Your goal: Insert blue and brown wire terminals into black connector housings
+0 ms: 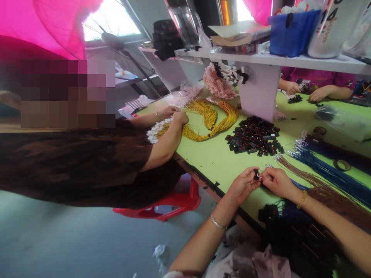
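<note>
My left hand (245,184) pinches a small black plastic connector housing (256,173) between thumb and fingertips, just over the table's front edge. Close against it, my right hand (276,182) is closed on a thin wire, whose pale end shows at the housing; most of the wire is hidden by the fingers. Beyond both hands lies a heap of black connector housings (253,135) with small red marks. To the right, brown wires (298,172) and blue wires (327,164) with metal tips lie in bundles. More black pieces (307,231) are piled below my right forearm.
A co-worker (87,162) at the left handles yellow wires (203,116) with white ends. Another person's hands (320,93) work across the green table (208,162). A shelf (304,63) with a blue bin (292,34) stands over it. A tape roll (342,165) lies right; a red stool (174,200) stands left.
</note>
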The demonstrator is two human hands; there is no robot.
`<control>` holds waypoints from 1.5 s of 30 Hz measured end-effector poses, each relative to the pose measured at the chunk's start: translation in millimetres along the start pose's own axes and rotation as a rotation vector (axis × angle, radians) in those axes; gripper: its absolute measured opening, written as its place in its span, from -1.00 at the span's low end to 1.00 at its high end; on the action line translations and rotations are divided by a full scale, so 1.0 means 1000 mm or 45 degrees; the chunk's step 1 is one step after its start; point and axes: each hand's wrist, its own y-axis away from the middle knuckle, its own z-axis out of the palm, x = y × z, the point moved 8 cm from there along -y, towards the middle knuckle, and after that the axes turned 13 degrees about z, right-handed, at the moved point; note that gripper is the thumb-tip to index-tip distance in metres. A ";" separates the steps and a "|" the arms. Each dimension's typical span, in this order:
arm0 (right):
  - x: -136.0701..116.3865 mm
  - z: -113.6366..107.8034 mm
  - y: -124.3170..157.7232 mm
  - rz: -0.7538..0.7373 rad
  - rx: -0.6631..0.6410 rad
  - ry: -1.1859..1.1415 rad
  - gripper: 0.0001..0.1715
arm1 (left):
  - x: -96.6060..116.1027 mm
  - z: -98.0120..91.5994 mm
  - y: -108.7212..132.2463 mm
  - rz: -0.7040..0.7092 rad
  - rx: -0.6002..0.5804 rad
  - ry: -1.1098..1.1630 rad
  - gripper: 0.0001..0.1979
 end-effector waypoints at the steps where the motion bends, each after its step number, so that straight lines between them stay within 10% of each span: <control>1: 0.000 0.000 0.000 0.006 -0.001 0.009 -0.82 | 0.000 0.000 0.000 -0.002 0.002 -0.007 -0.67; 28: 0.002 -0.003 -0.002 -0.043 -0.064 0.099 -0.76 | 0.002 0.000 0.006 0.257 0.156 -0.373 -0.61; 33: 0.033 -0.041 -0.014 0.227 0.159 0.477 -0.83 | 0.007 -0.007 0.003 0.175 0.130 -0.417 -0.59; 45: 0.046 -0.038 -0.011 0.321 0.103 0.862 -0.81 | 0.005 0.000 0.004 0.139 0.060 -0.409 -0.59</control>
